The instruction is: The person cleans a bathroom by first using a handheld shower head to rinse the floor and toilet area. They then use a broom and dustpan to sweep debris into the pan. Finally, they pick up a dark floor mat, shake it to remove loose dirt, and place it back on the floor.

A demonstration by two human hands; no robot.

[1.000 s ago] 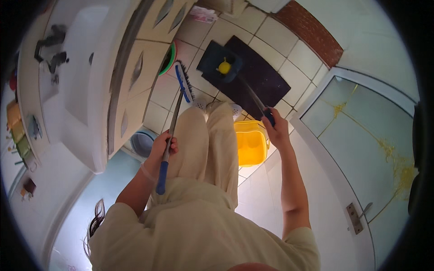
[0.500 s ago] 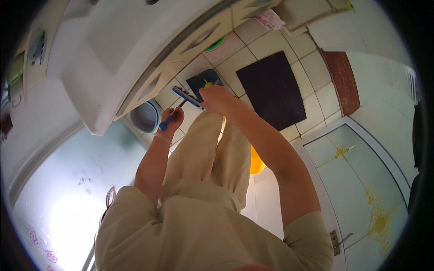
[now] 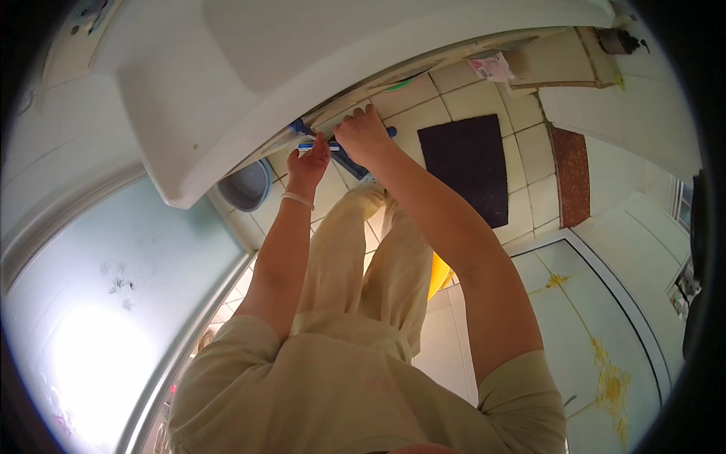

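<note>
My left hand (image 3: 308,165), a pale band at its wrist, is closed around a blue tool with a narrow blue-and-white head (image 3: 327,147), like a squeegee. A blue end (image 3: 300,126) shows just above the fingers, by the cabinet front. Close on its right, my right hand (image 3: 363,138) is curled with the knuckles up; its grip is hidden. A rounded blue tip (image 3: 391,132) pokes out past that hand. Below the hands, a dark blue flat piece (image 3: 349,163) is partly covered, and I cannot tell whether it joins the tool.
A white basin (image 3: 170,178) on a cabinet spans the upper left. Under its edge stands a grey-blue tub (image 3: 246,185). A dark mat (image 3: 465,166) lies on the tiled floor, with something yellow (image 3: 440,274) beside my leg. A glazed door (image 3: 597,325) is at right.
Both hands have moved up toward the cabinet and closer together. The blue tool has turned, and its long head is less visible. My view has shifted, with more basin in sight.
</note>
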